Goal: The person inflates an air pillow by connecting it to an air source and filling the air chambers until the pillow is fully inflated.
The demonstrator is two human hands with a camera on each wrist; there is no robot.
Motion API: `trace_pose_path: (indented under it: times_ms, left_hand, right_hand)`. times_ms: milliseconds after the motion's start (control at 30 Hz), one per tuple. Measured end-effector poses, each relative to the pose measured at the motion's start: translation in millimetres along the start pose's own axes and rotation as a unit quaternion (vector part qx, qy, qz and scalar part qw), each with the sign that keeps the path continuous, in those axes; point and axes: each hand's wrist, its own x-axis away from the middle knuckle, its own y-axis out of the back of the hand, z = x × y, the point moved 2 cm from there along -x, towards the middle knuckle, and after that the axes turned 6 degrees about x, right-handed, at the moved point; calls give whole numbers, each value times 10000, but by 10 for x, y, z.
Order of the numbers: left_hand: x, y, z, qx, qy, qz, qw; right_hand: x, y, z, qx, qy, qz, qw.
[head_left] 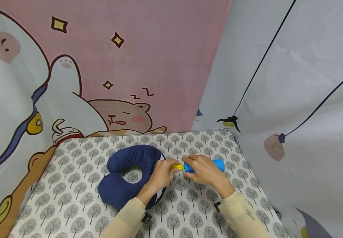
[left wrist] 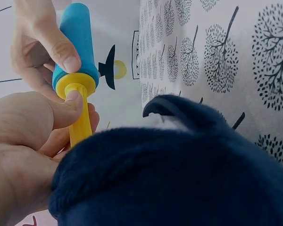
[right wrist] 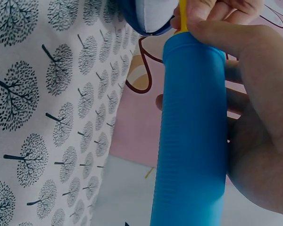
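Note:
A hand pump, a ribbed blue cylinder (right wrist: 193, 122) with a yellow rod (left wrist: 81, 122) at one end, is held sideways over the cloth. My right hand (head_left: 202, 170) grips the blue cylinder, its fingers wrapped around the barrel. The left hand (head_left: 162, 173) pinches the yellow rod between thumb and fingers, close to the yellow collar (left wrist: 75, 84). Under and beside the left forearm lies a navy U-shaped neck pillow (head_left: 120, 191), with a white part showing at its right edge. The rod's far end is hidden by the left hand and the pillow in the left wrist view.
A white cloth (head_left: 183, 208) printed with grey trees covers the table. Behind it hangs a pink curtain (head_left: 159, 66) with cartoon animals. A pale curtain (head_left: 308, 99) closes off the right side.

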Motion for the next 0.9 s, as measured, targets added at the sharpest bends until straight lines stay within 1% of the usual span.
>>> trace_pose_path:
  times_ms: [167, 400, 567, 667, 733, 900]
  left_hand:
    - [4, 11, 2, -1, 65, -16, 10000]
    - [12, 9, 26, -29, 3, -41, 10000]
    - [17, 16, 36, 47, 52, 49, 10000]
    - [33, 35, 35, 54, -32, 75, 10000]
    - [53, 58, 29, 30, -160, 85, 9998]
    - [134, 154, 9, -60, -365, 194, 9991]
  right_hand:
    - [-15, -57, -1, 93, -63, 5, 9999]
    - [-18, -121, -19, 41, 11, -185, 9998]
    - [-17, -126, -35, -37, 16, -216, 9998]
    - [-19, -129, -42, -123, 5, -238, 9996]
    - [-18, -131, -45, -183, -8, -240, 9995]
    - [-5, -144, -59, -223, -27, -281, 9994]
